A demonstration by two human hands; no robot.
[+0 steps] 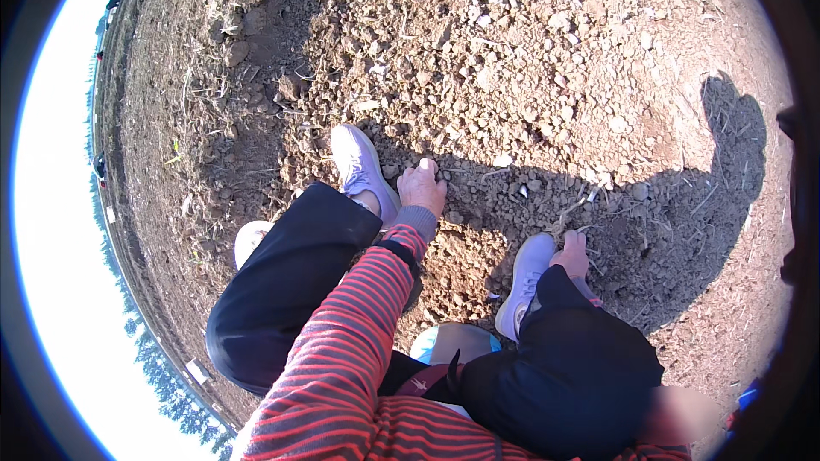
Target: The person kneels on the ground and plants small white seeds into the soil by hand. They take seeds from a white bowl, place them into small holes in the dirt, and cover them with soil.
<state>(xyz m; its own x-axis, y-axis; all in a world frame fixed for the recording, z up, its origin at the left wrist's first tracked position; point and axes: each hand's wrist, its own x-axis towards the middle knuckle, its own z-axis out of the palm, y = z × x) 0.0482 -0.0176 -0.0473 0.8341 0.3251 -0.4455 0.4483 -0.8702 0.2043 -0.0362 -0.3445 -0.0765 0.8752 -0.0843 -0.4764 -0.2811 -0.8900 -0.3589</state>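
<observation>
Between the two light purple shoes, my left hand (423, 187) reaches down to loose, cloddy soil (467, 250), its fingers curled; whether they grip anything is hidden. The striped sleeve (359, 307) of that arm has a dark band near the wrist. My right hand (572, 255) is lower right, beyond the right shoe (528, 275), fingertips down at the shaded soil. Thin dry stalks (573, 210) lie just above these fingertips; I cannot tell if the fingers hold one. A small whitish piece (523, 191) rests on the soil between the hands.
The left shoe (359, 160) stands beside my left hand. My knees in black trousers (288, 288) are bent wide around a rounded blue and grey object (458, 342). A shadow (679, 237) covers soil at right. Field, small distant figures and trees line the left rim.
</observation>
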